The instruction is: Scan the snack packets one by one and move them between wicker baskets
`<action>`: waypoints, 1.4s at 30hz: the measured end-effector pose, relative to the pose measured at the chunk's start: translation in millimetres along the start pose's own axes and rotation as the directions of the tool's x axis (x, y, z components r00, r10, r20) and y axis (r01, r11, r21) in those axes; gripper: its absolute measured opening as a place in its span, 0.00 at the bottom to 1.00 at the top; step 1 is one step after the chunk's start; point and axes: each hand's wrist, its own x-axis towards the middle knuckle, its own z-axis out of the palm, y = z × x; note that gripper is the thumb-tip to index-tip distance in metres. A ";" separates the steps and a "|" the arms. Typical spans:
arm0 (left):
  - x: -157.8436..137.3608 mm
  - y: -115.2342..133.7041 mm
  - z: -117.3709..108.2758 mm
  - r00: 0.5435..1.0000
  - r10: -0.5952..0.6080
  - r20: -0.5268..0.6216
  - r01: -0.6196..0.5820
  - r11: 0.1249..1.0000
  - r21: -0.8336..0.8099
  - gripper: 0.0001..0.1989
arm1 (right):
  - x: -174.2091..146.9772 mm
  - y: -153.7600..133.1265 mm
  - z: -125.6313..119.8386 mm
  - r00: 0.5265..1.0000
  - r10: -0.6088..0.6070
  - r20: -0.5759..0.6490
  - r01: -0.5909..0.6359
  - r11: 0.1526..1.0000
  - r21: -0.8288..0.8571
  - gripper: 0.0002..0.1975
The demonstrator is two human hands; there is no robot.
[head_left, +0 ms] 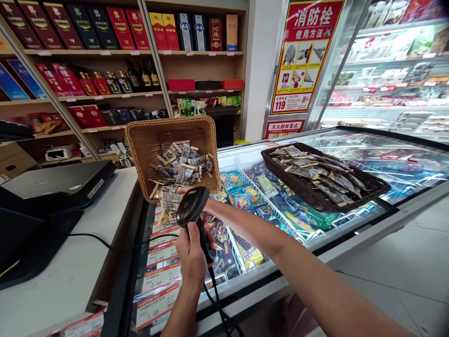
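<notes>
My left hand [193, 250] is wrapped round the handle of a black barcode scanner [192, 205], its thumb on the back of the grip. The scanner's head points forward and left, at small snack packets [170, 199] by the front rim of a tan wicker basket [132, 142]. My right arm crosses behind the scanner, and my right hand [182, 189] closes on those packets; the scanner hides most of its fingers. More small clear-and-tan packets [183, 162] lie heaped inside the tilted basket.
A dark wicker tray [376, 187] of flat packets rests on the glass-topped freezer [415, 147]. Left stands a white counter [41, 312] with black equipment [13, 230]. The scanner's cable [218, 301] hangs down. Behind are shelves [106, 52] of boxes and bottles.
</notes>
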 end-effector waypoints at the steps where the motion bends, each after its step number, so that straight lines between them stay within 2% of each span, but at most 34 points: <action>1: 0.9 0.1 0.3 1.000 -0.008 0.004 0.008 1.000 -0.004 0.33 | -6.5 1.5 -10.7 0.999 0.030 -0.013 -0.030 0.999 0.029 0.10; 5: 3.4 2.7 2.0 0.999 -0.025 0.039 0.026 1.000 -0.015 0.32 | -37.0 1.6 -64.3 0.975 0.178 -0.131 -0.147 0.966 0.214 0.15; 9: 4.5 2.8 3.7 0.997 -0.046 0.068 0.044 0.999 0.025 0.31 | -70.0 2.1 -118.2 0.941 0.214 -0.263 -0.116 0.932 0.344 0.21; 11: 4.9 1.1 4.8 0.992 -0.080 0.102 0.071 0.994 0.085 0.31 | -83.4 6.1 -137.9 0.899 0.237 -0.369 -0.094 0.926 0.365 0.21; 13: 4.9 -1.0 6.1 0.982 -0.121 0.148 0.098 0.983 0.152 0.32 | -91.9 11.6 -151.6 0.835 0.284 -0.471 -0.084 0.912 0.401 0.20; 15: 4.3 -2.9 7.6 0.969 -0.155 0.191 0.114 0.971 0.208 0.32 | -95.1 16.4 -160.6 0.792 0.309 -0.527 -0.055 0.895 0.442 0.18; 17: 3.0 -4.0 8.7 0.956 -0.182 0.228 0.124 0.961 0.248 0.32 | -94.6 19.5 -167.1 0.786 0.297 -0.543 -0.012 0.885 0.466 0.16; 19: 1.6 -4.6 9.1 0.942 -0.209 0.264 0.134 0.952 0.274 0.31 | -92.8 20.9 -172.9 0.799 0.281 -0.532 0.007 0.880 0.476 0.16; 25: 1.7 -6.0 7.4 0.905 -0.241 0.350 0.123 0.937 0.327 0.32 | -92.8 21.5 -186.5 0.841 0.273 -0.467 -0.015 0.875 0.484 0.17; 34: 3.2 -8.9 3.9 0.888 -0.249 0.386 0.108 0.930 0.351 0.29 | -98.8 12.2 -176.0 0.837 0.247 -0.489 -0.051 0.924 0.378 0.19; 42: 3.4 -8.9 4.9 0.897 -0.236 0.374 0.093 0.927 0.363 0.29 | -100.8 9.8 -172.6 0.845 0.229 -0.484 -0.036 0.926 0.375 0.23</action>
